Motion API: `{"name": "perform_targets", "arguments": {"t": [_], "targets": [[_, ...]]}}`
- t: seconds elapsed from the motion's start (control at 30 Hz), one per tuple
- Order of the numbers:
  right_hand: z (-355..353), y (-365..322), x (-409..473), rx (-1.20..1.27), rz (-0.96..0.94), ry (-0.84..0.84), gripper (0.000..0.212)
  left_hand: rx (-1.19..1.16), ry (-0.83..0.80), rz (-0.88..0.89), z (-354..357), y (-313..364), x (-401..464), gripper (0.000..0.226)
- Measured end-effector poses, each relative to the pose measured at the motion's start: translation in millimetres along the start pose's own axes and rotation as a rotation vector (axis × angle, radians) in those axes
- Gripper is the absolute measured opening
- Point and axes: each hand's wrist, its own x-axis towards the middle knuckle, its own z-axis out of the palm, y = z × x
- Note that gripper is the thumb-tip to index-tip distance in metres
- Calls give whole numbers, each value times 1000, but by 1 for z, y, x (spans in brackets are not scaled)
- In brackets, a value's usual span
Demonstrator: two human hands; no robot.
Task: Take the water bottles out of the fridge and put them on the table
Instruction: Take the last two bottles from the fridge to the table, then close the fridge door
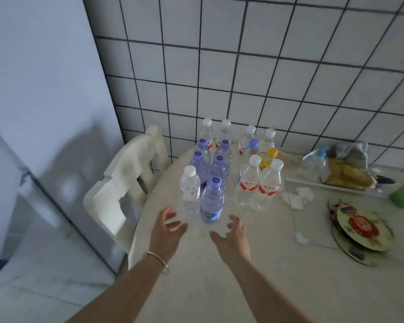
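- Both of our forearms reach forward over the round, pale table [254,287]; a thin bangle [158,261] circles our left wrist.
- Our left hand [166,229] and right hand [231,238] hover apart just above the tabletop, fingers spread and loosely bent, holding nothing.
- Between the two hands, at twelve o'clock and just beyond the fingertips, stands the nearest water bottle [210,201], upright, with a blue cap and a blue label.
- Touching it at nine o'clock is a clear bottle with a white cap [189,188].
- We count fourteen bottles in all, every one upright and clustered at twelve o'clock on the table.
- By cap: eight white, five blue and one yellow [267,159]. The back rows overlap, so our count may be slightly off.
- We judge the bottles full and sealed, so fairly heavy for their size, with thin walls that give under a squeeze.
- Coming from a fridge, they may be damp and slippery. The surest grip wraps the body around the label, or the stiff neck below the cap.
- Packed this closely, a nudged bottle could topple its neighbours.
- At ten o'clock a cream chair [126,183] is tucked against the table; at three o'clock lie patterned plates [359,229].
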Motion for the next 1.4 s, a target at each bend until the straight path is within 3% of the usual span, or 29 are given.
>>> {"name": "perform_targets", "arguments": {"t": [0.27,0.57,0.8,0.93,1.07,1.27,1.4], "targets": [[-7,7,-126,-56,-349,-120,59,-16,51,146,-47,16,-144,47],[-2,-25,-252,-22,-558,-215,50,107,183,275,-124,62,-294,40],[29,-77,-308,-81,-705,-400,28,114,494,420,-209,94,-334,41],[64,-108,-335,-50,-783,-535,36,186,669,478,-255,104,-338,38],[97,-139,-361,-3,-891,-495,52,289,833,525,-289,107,-331,43],[155,-151,-398,104,-977,-240,68,323,793,539,-321,108,-318,44],[195,-160,-413,4,-1040,-230,65,320,839,575,-363,103,-310,55]]}}
